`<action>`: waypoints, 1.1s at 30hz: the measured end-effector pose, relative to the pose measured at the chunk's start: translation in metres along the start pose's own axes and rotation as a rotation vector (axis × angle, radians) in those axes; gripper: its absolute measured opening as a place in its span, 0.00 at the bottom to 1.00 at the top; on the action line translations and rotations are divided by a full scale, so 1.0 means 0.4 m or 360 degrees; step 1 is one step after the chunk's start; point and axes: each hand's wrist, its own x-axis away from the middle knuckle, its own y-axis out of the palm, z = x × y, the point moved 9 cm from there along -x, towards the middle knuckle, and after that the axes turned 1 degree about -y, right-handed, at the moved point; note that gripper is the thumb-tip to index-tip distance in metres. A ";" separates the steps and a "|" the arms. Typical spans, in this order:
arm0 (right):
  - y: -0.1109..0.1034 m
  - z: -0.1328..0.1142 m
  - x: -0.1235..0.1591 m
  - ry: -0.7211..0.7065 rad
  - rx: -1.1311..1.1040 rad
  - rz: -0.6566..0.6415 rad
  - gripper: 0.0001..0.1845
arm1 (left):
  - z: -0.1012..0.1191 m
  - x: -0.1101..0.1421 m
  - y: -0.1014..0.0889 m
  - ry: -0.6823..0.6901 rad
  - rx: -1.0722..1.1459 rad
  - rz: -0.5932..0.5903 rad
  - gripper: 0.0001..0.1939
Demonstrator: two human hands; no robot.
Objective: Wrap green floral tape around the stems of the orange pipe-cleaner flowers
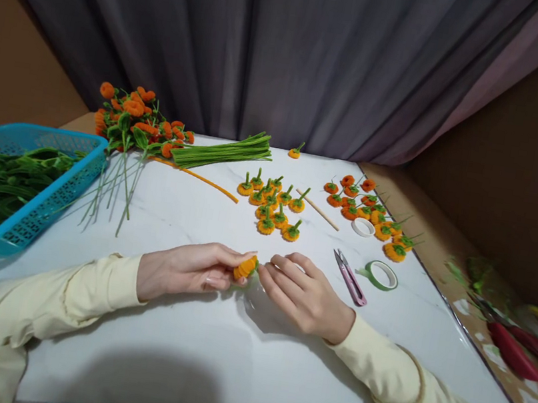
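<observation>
My left hand point(193, 269) pinches a yellow-orange chenille flower head point(245, 267) between thumb and fingers, above the white table. Its green underside is turned toward my right hand point(308, 296), whose thumb and fingertips are drawn together right beside it. What those fingertips grip is hidden behind them. Beyond my hands stands a cluster of similar yellow flower heads point(266, 226) with short green stems pointing up. Purple-handled thread snips point(349, 278) and a roll of green floral tape point(383, 276) lie to the right of my right hand.
A blue basket point(15, 238) of green leaves stands at left. Behind it lie orange flowers point(134, 107), green chenille stems point(223, 151) and an orange strip point(201, 181). Further right are a wooden stick point(318, 210), white tape roll point(363, 227), more flower heads point(394, 251) and a red-handled tool point(514, 351).
</observation>
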 end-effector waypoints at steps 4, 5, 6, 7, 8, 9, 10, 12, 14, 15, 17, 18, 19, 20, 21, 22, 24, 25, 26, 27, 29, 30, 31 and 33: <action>0.012 0.039 0.008 0.0282 -0.0247 0.0020 0.12 | 0.005 -0.005 -0.013 0.0044 0.0030 0.0027 0.14; 0.015 0.048 0.011 0.0347 -0.0322 0.0022 0.12 | 0.005 -0.006 -0.016 0.0039 0.0028 0.0034 0.14; 0.017 0.054 0.012 0.0393 -0.0385 0.0021 0.12 | 0.004 -0.005 -0.018 0.0029 0.0027 0.0039 0.15; 0.017 0.057 0.013 0.0416 -0.0422 0.0018 0.11 | 0.003 -0.004 -0.019 0.0018 0.0028 0.0040 0.15; 0.014 0.056 0.011 0.0407 -0.0420 0.0018 0.11 | 0.003 -0.004 -0.019 0.0007 0.0030 0.0037 0.15; 0.010 0.052 0.008 0.0366 -0.0377 0.0012 0.12 | 0.002 -0.003 -0.018 -0.0004 0.0032 0.0028 0.14; 0.005 0.043 0.003 0.0302 -0.0305 0.0003 0.12 | 0.001 -0.002 -0.016 -0.0014 0.0034 0.0015 0.13; -0.004 0.021 -0.005 0.0134 -0.0126 -0.0009 0.14 | -0.004 -0.001 -0.012 -0.0045 0.0049 -0.0017 0.12; -0.008 -0.001 -0.009 -0.0017 0.0021 -0.0019 0.14 | -0.013 -0.001 -0.010 -0.0098 0.0085 -0.0041 0.12; -0.008 -0.009 -0.010 -0.0065 0.0061 -0.0025 0.14 | -0.017 -0.001 -0.011 -0.0121 0.0100 -0.0046 0.12; -0.004 -0.011 -0.008 -0.0070 0.0042 -0.0022 0.13 | -0.018 -0.003 -0.016 -0.0128 0.0090 -0.0031 0.13; -0.002 -0.003 -0.006 -0.0006 -0.0031 -0.0010 0.13 | -0.015 -0.004 -0.019 -0.0114 0.0056 -0.0019 0.14; 0.001 0.011 -0.002 0.0099 -0.0149 0.0007 0.12 | -0.011 -0.005 -0.022 -0.0097 -0.0003 -0.0009 0.15; 0.005 0.029 0.002 0.0235 -0.0305 0.0026 0.11 | -0.005 -0.005 -0.024 -0.0078 -0.0090 -0.0003 0.17; 0.010 0.050 0.009 0.0389 -0.0486 0.0047 0.11 | 0.003 -0.004 -0.024 -0.0053 -0.0201 0.0003 0.18; 0.018 0.071 0.017 0.0550 -0.0674 0.0064 0.10 | 0.016 -0.001 -0.024 0.0000 -0.0337 0.0023 0.19; 0.041 0.104 0.034 0.0862 -0.1027 0.0053 0.08 | 0.056 0.011 -0.023 0.0192 -0.0687 0.0109 0.18; 0.053 0.117 0.043 0.1012 -0.1175 0.0031 0.07 | 0.079 0.022 -0.020 0.0310 -0.0883 0.0173 0.17; 0.065 0.127 0.052 0.1155 -0.1303 0.0005 0.06 | 0.099 0.034 -0.013 0.0419 -0.1085 0.0235 0.15; 0.076 0.134 0.060 0.1282 -0.1418 -0.0020 0.06 | 0.114 0.045 -0.003 0.0510 -0.1281 0.0284 0.15; 0.095 0.140 0.073 0.1471 -0.1629 -0.0045 0.07 | 0.128 0.064 0.018 0.0631 -0.1594 0.0349 0.14; 0.103 0.141 0.077 0.1537 -0.1716 -0.0045 0.08 | 0.130 0.071 0.026 0.0678 -0.1692 0.0382 0.14; 0.109 0.140 0.080 0.1579 -0.1781 -0.0046 0.09 | 0.131 0.077 0.032 0.0714 -0.1755 0.0420 0.12; 0.116 0.137 0.082 0.1601 -0.1832 -0.0065 0.09 | 0.126 0.080 0.035 0.0745 -0.1805 0.0477 0.09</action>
